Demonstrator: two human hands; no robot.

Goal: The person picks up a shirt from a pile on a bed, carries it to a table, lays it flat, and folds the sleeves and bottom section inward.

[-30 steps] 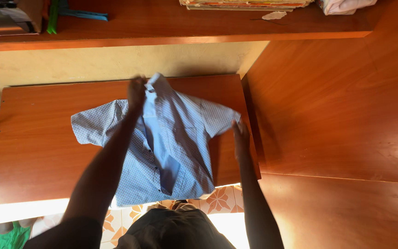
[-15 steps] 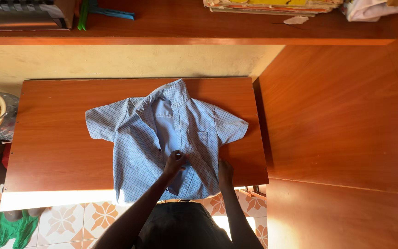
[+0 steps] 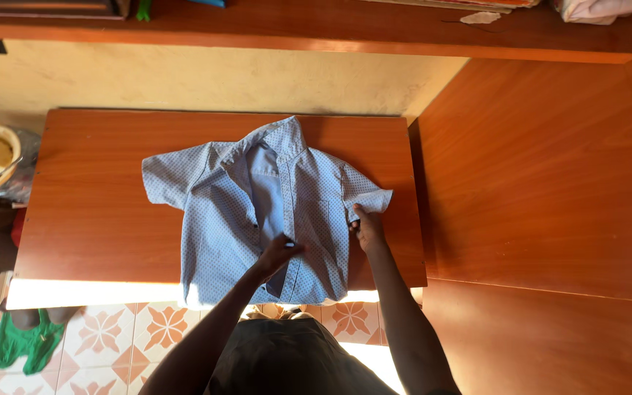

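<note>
Your small blue dotted shirt (image 3: 272, 212) lies face up on the wooden table (image 3: 96, 219), collar away from you, with its hem hanging just past the near edge. Your left hand (image 3: 279, 252) pinches the open front placket low on the shirt, fingers together on the cloth; your right hand (image 3: 367, 228) presses on the side seam under the right sleeve (image 3: 366, 194), though whether it grips or only rests there I cannot tell. With 2 hands working the lower half and the hem overhanging, a firm tug toward you could drag the whole shirt off the table, and the unfastened front could bunch into creases
</note>
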